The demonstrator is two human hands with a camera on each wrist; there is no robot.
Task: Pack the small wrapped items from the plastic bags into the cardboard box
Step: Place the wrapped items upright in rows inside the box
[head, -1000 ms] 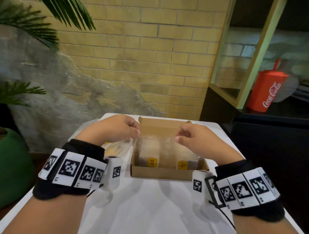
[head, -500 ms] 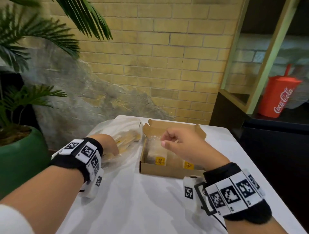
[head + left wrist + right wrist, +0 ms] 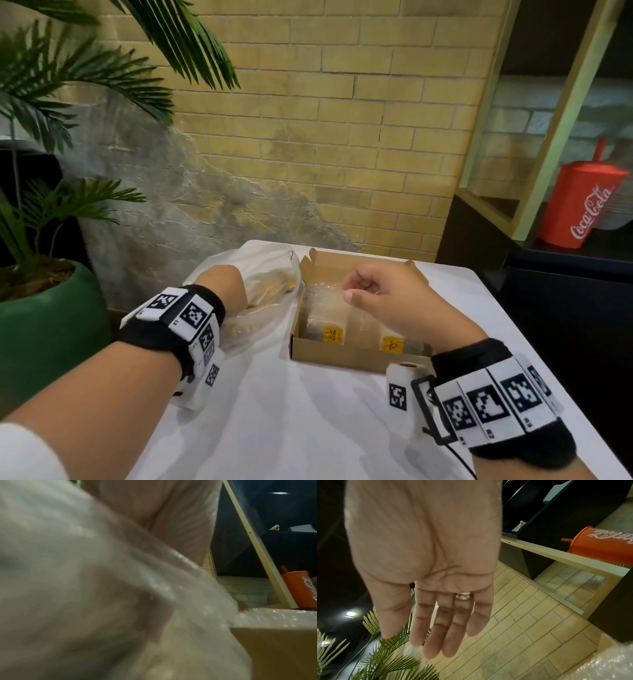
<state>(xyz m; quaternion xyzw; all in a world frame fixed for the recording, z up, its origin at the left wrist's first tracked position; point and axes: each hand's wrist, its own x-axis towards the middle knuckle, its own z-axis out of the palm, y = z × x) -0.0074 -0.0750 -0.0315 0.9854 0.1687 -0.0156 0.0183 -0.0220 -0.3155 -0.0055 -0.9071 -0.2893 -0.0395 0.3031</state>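
An open cardboard box [image 3: 356,356] sits on the white table [image 3: 308,428]. Inside it lie two wrapped items with yellow labels, one [image 3: 329,322] on the left and another [image 3: 392,342] on the right. A clear plastic bag [image 3: 267,267] holding more wrapped items lies against the box's left side. My left hand [image 3: 222,291] is pushed into that bag; the plastic [image 3: 85,574] hides its fingers. My right hand [image 3: 383,301] hovers over the box, and in the right wrist view this hand [image 3: 409,642] has straight fingers and holds nothing.
A green plant pot [image 3: 44,325] with palm fronds stands left of the table. A dark counter with a red Coca-Cola cup [image 3: 582,205] is at the right. A brick wall runs behind the table. Bare tabletop lies in front of the box.
My left hand left the box and went left into the plastic bag. My right hand stayed over the box and its fingers eased apart.
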